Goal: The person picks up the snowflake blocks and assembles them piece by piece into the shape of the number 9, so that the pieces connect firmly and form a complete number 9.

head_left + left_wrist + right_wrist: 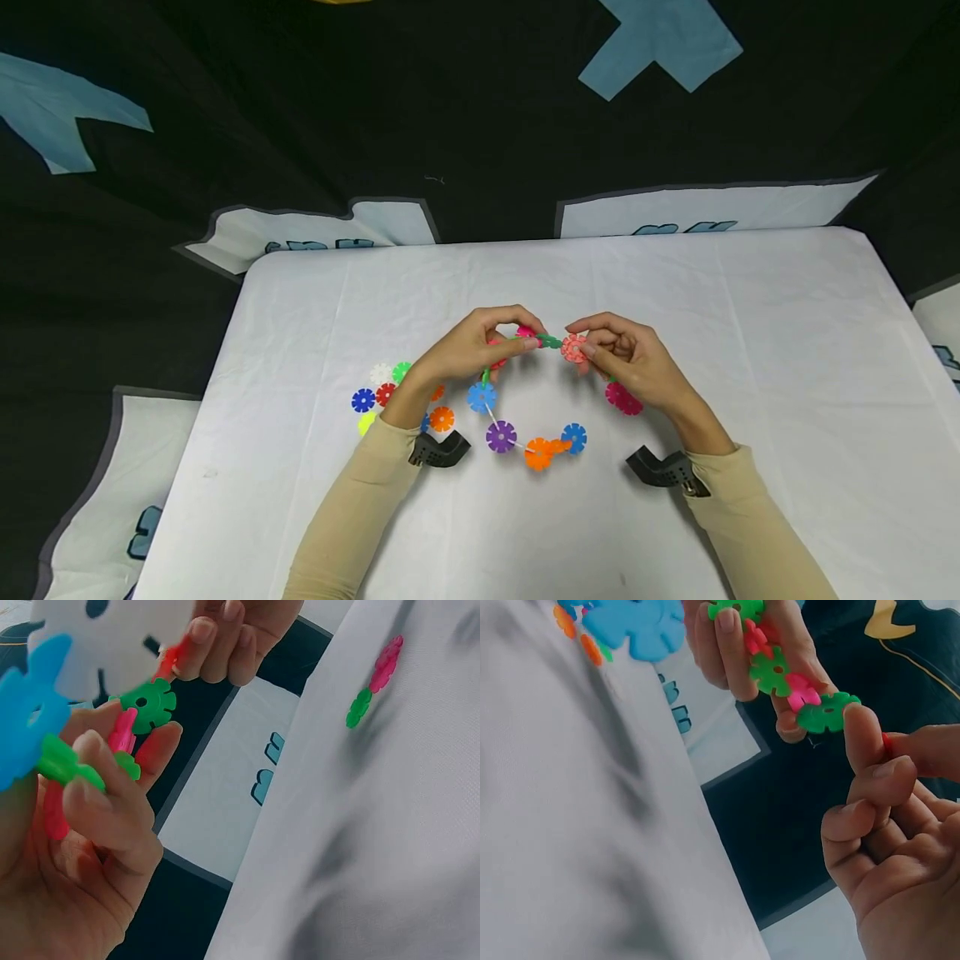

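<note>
A chain of notched flower-shaped plastic discs bends across the middle of the table. My left hand (480, 337) pinches its upper stretch, where pink and green discs alternate. From there the chain runs down through a blue disc (482, 397), a purple disc (501, 437) and an orange disc (537, 454), with white ones seen edge-on between. Between thumb and index finger my right hand (628, 354) holds a coral-red disc (574, 347) against the green end disc (829, 712). Fingertips cover part of that contact; whether the two interlock, I cannot tell.
Loose discs in several colours, among them a dark blue disc (363, 400) and an orange disc (442, 418), lie beside my left forearm. A pink pair (624, 398) with a green piece (359, 707) rests under my right hand. White cloth covers the table (787, 350).
</note>
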The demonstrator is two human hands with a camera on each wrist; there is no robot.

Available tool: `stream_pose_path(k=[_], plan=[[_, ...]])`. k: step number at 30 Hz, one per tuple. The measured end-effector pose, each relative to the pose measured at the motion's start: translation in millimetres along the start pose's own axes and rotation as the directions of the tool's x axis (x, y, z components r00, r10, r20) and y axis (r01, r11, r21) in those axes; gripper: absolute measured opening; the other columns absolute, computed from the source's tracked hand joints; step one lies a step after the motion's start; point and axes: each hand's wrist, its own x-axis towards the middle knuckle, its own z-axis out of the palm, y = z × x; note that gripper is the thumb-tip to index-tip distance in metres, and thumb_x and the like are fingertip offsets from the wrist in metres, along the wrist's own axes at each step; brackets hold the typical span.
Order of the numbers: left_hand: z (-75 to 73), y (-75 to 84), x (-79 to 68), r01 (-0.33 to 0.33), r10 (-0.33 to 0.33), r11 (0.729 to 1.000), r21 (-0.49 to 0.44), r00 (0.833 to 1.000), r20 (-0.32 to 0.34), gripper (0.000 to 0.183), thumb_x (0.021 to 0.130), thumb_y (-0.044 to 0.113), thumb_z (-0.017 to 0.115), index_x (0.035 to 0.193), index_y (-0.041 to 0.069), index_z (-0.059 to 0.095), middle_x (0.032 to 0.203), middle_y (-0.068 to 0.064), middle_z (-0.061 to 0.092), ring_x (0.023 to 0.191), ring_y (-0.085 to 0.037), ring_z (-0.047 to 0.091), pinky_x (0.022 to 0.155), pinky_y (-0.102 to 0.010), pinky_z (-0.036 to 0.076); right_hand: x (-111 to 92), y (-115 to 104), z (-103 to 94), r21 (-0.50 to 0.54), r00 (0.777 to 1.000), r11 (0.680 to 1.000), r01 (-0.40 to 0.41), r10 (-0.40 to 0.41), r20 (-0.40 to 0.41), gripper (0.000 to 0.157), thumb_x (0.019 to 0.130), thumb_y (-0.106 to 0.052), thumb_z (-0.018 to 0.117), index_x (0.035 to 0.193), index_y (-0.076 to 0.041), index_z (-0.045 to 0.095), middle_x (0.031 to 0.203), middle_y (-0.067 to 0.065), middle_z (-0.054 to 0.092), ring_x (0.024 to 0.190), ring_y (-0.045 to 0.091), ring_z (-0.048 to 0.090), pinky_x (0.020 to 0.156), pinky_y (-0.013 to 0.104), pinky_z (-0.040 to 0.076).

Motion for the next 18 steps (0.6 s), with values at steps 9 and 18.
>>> stream_pose_path(k=[9, 18], plan=[[6.2, 0.0, 1.0, 0.019, -0.019, 1.0, -0.004, 0.998, -0.054, 0.009, 0.096, 0.017, 0.063, 0.104, 0.013, 0.067, 0.105, -0.004, 0.064, 0.035, -0.022, 0.045, 0.037, -0.024, 0.033, 0, -2, 6.1, -0.016, 0.998, 0.999, -0.04, 0.039, -0.046, 0.022, 0.096, 0.005, 0.055, 0.118, 0.011, 0.055, 0.079, 0.01, 0.069, 0.061, 0.013, 0.056, 0.051, 0.025, 0.04], [12.3, -1.3, 4.5, -0.013, 0.012, 1.0, -0.006, 0.993, -0.121, 0.006, 0.094, 0.014, 0.066, 0.097, 0.009, 0.069, 0.099, -0.01, 0.067, 0.033, -0.02, 0.046, 0.037, -0.024, 0.034, 1, -11, 16.6, -0.05, 0.979, 0.994, -0.102, 0.091, -0.184, 0.017, 0.095, 0.002, 0.059, 0.11, 0.008, 0.062, 0.078, -0.002, 0.068, 0.056, 0.019, 0.056, 0.053, 0.025, 0.05]])
